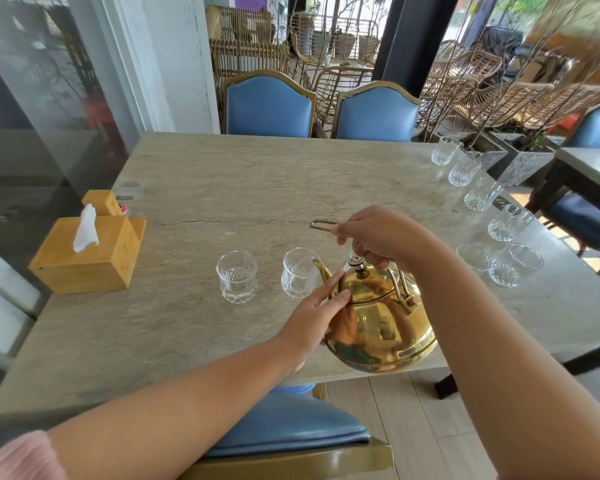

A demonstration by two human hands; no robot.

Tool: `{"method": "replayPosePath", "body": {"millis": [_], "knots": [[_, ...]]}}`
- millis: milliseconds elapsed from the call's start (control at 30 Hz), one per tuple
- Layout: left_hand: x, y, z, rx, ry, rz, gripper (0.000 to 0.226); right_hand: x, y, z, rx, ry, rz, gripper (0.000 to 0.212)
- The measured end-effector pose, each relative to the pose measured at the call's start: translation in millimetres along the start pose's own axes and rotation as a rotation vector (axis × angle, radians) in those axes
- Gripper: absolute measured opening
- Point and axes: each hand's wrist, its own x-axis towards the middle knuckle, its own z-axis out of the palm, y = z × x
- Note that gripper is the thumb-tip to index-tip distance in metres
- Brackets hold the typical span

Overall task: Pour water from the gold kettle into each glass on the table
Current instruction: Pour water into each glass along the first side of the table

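The gold kettle (381, 323) hangs over the table's near edge, its spout pointing at a glass (298, 273). My right hand (378, 237) grips the kettle's top handle. My left hand (314, 317) rests against the kettle's side near the spout base, thumb on the lid rim. Another glass (237, 276) stands left of the spout and holds some water. Several more cut glasses line the right edge, from the far one (445, 150) down to the nearest (515, 265), with a plain glass (473, 258) beside it.
A wooden tissue box (84, 258) sits at the table's (222, 188) left side. Two blue chairs (269, 105) stand at the far edge and one blue seat (284, 424) is just below me. A second table (589, 168) is at the right.
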Motion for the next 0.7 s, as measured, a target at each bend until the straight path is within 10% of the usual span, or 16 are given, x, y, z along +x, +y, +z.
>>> {"method": "replayPosePath", "body": {"millis": [700], "knots": [[2.5, -2.8, 0.3, -0.004, 0.005, -0.011, 0.044, 3.6, 0.5, 1.0, -0.008, -0.008, 0.035, 0.029]]}}
